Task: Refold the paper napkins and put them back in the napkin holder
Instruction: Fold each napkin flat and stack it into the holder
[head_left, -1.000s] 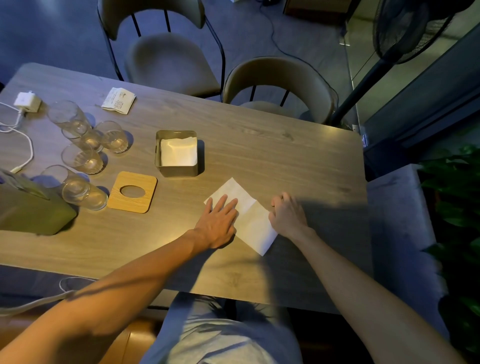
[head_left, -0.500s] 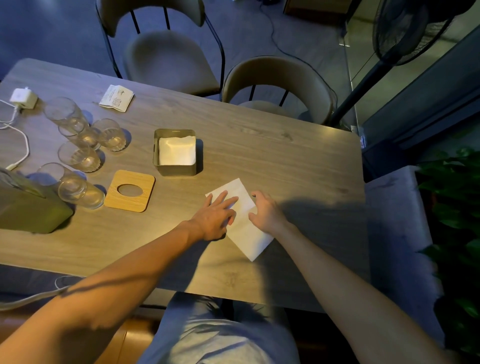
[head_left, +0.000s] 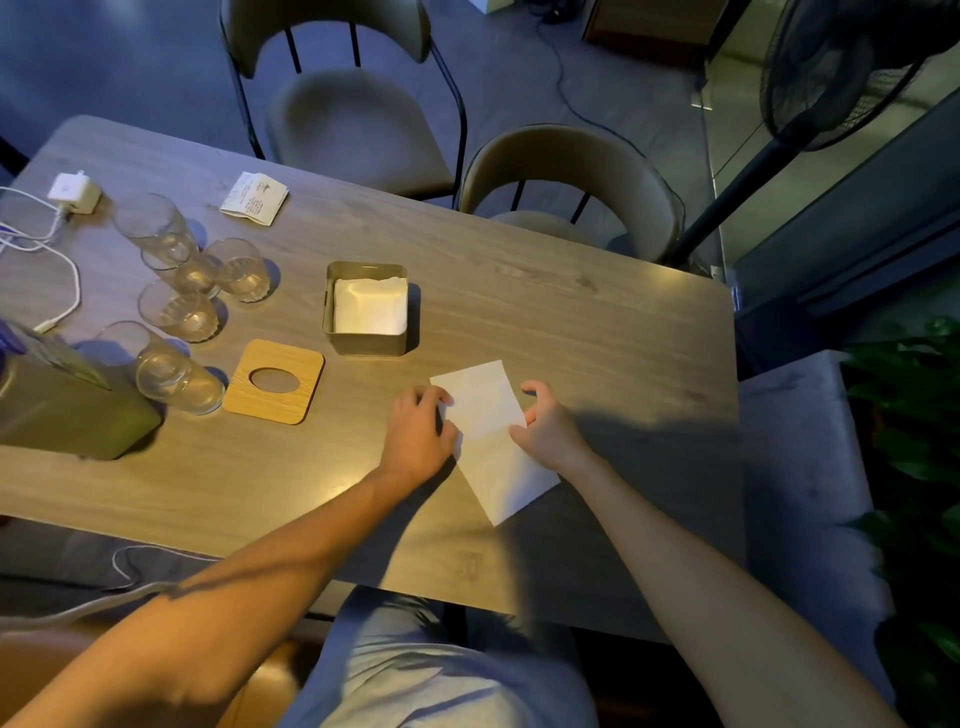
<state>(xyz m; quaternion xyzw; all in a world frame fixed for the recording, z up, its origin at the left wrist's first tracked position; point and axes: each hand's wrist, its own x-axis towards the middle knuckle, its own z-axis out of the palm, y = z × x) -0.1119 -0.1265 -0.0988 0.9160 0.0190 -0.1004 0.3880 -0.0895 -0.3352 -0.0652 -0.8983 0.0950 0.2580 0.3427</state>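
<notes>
A white paper napkin (head_left: 491, 441) lies flat on the wooden table (head_left: 571, 338), folded into a long rectangle set at a slant. My left hand (head_left: 418, 434) pinches its left edge with curled fingers. My right hand (head_left: 548, 428) grips its right edge at about the same height. The square metal napkin holder (head_left: 366, 343) stands just beyond, to the upper left, with a stack of folded white napkins (head_left: 370, 309) inside. The wooden lid with a round hole (head_left: 275, 382) lies flat on the table, left of the holder.
Several empty glasses (head_left: 187, 296) cluster at the left, one on its side (head_left: 174, 371). An olive box (head_left: 67, 410) sits at the left edge, a white charger with cable (head_left: 72, 192) and a paper slip (head_left: 254, 197) farther back. Two chairs (head_left: 571, 182) stand beyond the table, a fan (head_left: 831, 67) at right.
My left hand went from pressing flat on the napkin to pinching its left edge. My right hand moved in from the right side onto the right edge. The napkin now looks narrower.
</notes>
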